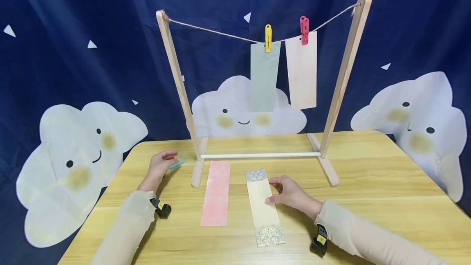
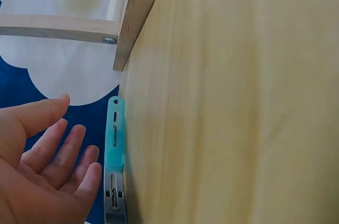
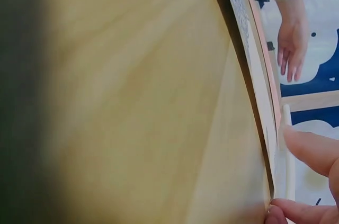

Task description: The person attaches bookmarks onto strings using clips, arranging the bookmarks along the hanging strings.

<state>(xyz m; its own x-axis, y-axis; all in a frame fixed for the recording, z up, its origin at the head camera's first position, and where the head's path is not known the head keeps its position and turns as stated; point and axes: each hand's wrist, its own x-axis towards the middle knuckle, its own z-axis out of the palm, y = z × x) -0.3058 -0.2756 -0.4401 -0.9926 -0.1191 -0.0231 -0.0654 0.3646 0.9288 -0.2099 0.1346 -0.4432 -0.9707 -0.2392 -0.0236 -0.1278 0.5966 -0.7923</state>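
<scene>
My left hand [image 1: 162,167] is at the table's left side with loosely bent fingers, just beside a teal clothespin [image 2: 115,134]. Behind that clothespin lies a grey one [image 2: 115,197]. Nothing is between the left thumb and fingers. A cream paper strip [image 1: 262,203] with blue lace-like bands at both ends lies in front of me. At its right edge is my right hand [image 1: 292,193], thumb and fingers spread apart. The right wrist view shows the fingertips [image 3: 273,208] low against the strip's edge, while the thumb stands apart above it.
A pink paper strip [image 1: 216,193] lies left of the cream one. Behind stands a wooden frame [image 1: 347,77] with a string. A yellow clothespin [image 1: 268,38] holds a grey-green strip [image 1: 263,79] on it, a red clothespin [image 1: 304,30] a pale pink strip [image 1: 302,72].
</scene>
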